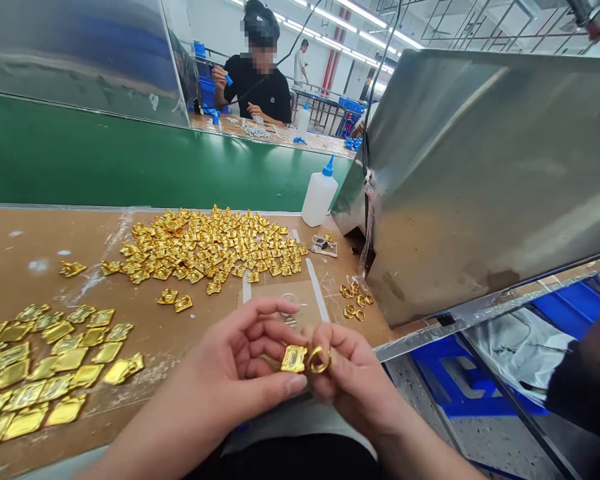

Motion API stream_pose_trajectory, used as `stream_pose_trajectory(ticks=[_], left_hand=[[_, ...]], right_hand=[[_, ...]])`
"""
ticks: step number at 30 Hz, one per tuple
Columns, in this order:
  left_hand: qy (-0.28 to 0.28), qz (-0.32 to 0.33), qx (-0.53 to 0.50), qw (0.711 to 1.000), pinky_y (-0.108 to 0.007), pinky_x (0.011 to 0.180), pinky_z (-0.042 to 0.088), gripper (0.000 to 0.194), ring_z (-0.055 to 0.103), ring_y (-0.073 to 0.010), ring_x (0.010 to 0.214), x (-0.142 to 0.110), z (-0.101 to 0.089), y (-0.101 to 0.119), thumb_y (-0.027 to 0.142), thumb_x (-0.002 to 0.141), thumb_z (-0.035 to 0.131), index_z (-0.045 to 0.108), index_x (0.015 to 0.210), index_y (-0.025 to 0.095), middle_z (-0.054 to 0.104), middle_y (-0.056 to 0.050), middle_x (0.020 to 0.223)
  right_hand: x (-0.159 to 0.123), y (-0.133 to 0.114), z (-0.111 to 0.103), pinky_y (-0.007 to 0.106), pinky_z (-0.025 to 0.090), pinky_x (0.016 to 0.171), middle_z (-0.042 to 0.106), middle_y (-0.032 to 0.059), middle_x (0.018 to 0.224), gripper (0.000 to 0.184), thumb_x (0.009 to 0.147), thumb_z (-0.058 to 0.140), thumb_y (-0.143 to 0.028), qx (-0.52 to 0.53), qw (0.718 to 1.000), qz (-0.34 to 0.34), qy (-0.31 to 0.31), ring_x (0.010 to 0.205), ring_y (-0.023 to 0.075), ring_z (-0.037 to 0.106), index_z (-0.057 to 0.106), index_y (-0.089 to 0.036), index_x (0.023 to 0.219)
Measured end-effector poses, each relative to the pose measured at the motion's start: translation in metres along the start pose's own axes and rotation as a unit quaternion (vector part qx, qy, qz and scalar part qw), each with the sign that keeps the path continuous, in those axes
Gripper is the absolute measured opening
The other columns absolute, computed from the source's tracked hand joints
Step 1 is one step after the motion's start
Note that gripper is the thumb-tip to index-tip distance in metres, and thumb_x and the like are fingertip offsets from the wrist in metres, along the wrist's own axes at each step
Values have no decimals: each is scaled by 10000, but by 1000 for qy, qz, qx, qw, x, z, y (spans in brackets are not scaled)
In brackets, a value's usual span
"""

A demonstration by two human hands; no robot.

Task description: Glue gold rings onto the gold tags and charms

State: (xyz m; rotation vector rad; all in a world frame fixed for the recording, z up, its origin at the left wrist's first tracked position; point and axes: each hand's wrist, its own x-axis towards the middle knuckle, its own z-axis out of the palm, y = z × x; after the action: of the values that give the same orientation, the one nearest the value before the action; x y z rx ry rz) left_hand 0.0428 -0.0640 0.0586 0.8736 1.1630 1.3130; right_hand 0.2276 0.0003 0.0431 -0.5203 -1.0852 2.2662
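Between the thumb and fingers of my left hand is a small gold rectangular pendant, its framed face turned up toward me. My right hand pinches a gold ring right beside the pendant's edge; whether the two touch is hard to tell. Beyond my hands spreads a big heap of gold pendants. More gold pendants lie flat in rough rows at the left. Several loose gold rings rest on the table to the right of my hands.
A white squeeze bottle with a blue tip stands at the table's back edge. A metal panel rises on the right. Past the green belt, a co-worker sits at another bench. Blue crates are on the floor at right.
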Motion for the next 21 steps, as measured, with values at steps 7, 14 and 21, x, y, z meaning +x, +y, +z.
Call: stream_pose_trajectory(ticks=[7,14,21], left_hand=[[90,6,102,991,-258,589,612,442,710,-192,716,-11,-14,-12,256,648,902,769,1069,271,783,-44,922],[142,7,132,981,-270,678,604,385,694,-186,774,-15,-19,-34,305,705,849,751,1075,264,776,-25,931],[158,16,109,981,-265,644,607,439,707,-196,769,-11,-17,-41,353,678,902,740,1078,267,780,-25,920]], right_hand=[[1,-28,-16,267,390,660,532,15,891,212,1026,606,-395,-407,906,-115,9,766,147,487,605,-218,910],[3,-13,-60,330,493,839,672,88,1150,97,1001,530,-167,-710,691,-120,63,987,209,648,593,-214,943],[10,-7,-74,286,487,776,694,49,976,101,961,609,-128,-710,691,-126,42,885,182,638,617,-200,890]])
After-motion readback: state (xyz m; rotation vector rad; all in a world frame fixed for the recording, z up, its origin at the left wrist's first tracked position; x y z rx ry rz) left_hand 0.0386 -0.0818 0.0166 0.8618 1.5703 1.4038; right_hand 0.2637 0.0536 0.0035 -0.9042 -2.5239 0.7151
